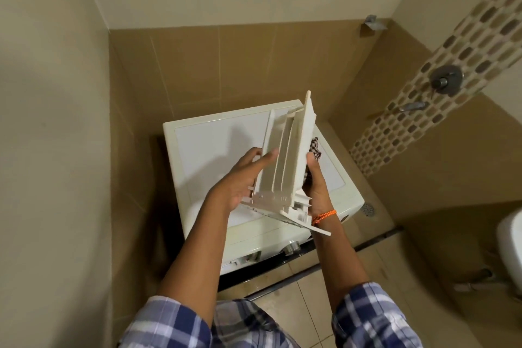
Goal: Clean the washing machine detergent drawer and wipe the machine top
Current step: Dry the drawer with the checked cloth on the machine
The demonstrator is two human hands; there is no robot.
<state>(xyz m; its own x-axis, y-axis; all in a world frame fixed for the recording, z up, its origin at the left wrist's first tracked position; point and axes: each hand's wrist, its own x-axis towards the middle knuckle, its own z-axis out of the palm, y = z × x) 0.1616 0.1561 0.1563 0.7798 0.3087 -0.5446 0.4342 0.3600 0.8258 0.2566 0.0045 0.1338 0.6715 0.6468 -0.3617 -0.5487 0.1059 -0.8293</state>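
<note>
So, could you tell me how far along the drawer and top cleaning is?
Done: the detergent drawer is out of the washing machine. In hand: left hand supports it, right hand holds a checked cloth against it. Left: refitting it and wiping the top.

You hold the white detergent drawer point(285, 161) upright, compartments facing you, over the washing machine's white top point(214, 144); perhaps a checked cloth point(315, 147) right.

No readable text, label or number shows anywhere
</note>
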